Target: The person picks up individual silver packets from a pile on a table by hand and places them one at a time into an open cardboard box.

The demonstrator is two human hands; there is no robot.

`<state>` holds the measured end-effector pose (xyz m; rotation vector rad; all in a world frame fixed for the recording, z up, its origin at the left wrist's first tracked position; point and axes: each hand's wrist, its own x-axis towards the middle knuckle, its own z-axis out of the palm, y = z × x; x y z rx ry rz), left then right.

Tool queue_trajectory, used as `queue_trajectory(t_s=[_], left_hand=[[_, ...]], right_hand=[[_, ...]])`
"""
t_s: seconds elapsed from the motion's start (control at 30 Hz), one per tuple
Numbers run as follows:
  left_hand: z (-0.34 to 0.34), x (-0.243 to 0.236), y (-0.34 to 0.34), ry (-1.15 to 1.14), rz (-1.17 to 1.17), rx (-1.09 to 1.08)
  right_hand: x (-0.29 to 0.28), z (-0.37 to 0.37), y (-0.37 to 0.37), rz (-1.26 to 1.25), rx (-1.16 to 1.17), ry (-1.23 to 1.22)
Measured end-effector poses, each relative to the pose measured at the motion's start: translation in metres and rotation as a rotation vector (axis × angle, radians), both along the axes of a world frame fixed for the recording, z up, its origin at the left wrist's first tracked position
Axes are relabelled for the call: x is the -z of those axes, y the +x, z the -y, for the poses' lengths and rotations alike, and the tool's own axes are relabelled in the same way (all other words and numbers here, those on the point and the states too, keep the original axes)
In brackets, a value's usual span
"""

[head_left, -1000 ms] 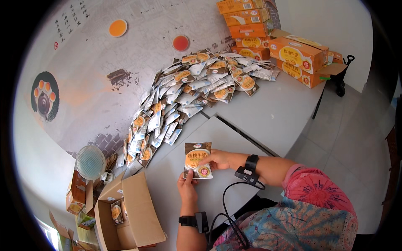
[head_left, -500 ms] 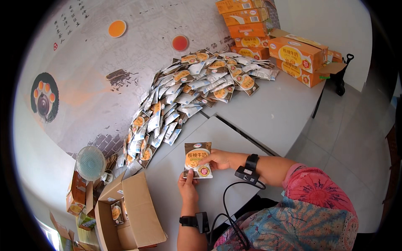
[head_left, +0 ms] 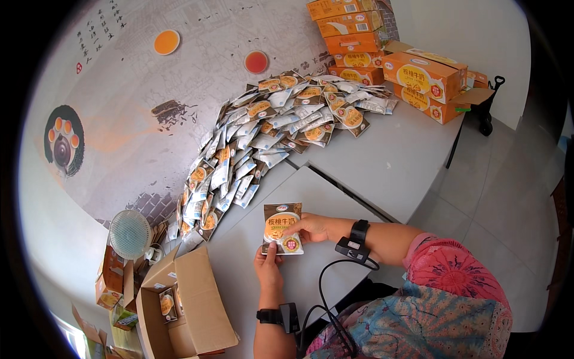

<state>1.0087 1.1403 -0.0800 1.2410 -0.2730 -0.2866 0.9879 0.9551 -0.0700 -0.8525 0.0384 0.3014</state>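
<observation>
Packet (head_left: 282, 230) in both hands, held face-up over the near part of the bench (head_left: 335, 197): the step in hand looks like handling or looking over this single piece. Its printed front is turned toward the wearer, nearly square and unfolded. Whether its lower edge touches the surface below, I cannot tell. Any next move from this hold would call for one hand to bear the packet alone while the other lets go, without creasing it.

The left hand (head_left: 268, 270) comes up from the lower edge, closed narrowly on the packet's bottom left corner, thumb flat on the front and the fingers mostly hidden behind. The right hand (head_left: 311, 228) reaches in from the right, closed on the opposite edge, with a finger laid across the front; its thumb is not clear to see. Both forearms carry black wrist straps, the right one lying almost level, the left nearly upright.

Beyond the hands, a long heap of packets (head_left: 263, 143) lies along the wall side. An open cardboard box (head_left: 206, 302), lower left, has at least one similar packet inside, well apart from the left hand.
</observation>
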Motion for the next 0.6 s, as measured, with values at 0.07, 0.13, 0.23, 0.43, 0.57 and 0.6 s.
queue_trajectory(t_s=[0.07,0.13,0.23,0.43,0.57,0.6], left_hand=[[-0.0006,0.0006,0.0006,0.001,0.004,-0.004],[0.0001,0.0021,0.002,-0.001,0.005,0.0],[0.0009,0.0031,0.0028,-0.008,0.014,-0.019],[0.0015,0.0026,0.0024,-0.002,0.015,-0.025],[0.0015,0.0005,0.0,-0.007,-0.001,-0.015],[0.0012,0.001,0.0003,-0.008,-0.004,-0.016]], right_hand=[[0.0008,-0.0005,0.0008,0.004,0.0,0.006],[0.0024,0.0006,0.0019,0.005,0.0,0.009],[-0.0002,0.0001,0.0006,0.0,-0.002,-0.001],[0.0004,0.001,0.0009,0.013,-0.014,-0.001],[0.0004,0.0012,0.0002,0.012,-0.005,-0.016],[0.0004,0.001,0.0003,0.011,-0.002,-0.019]])
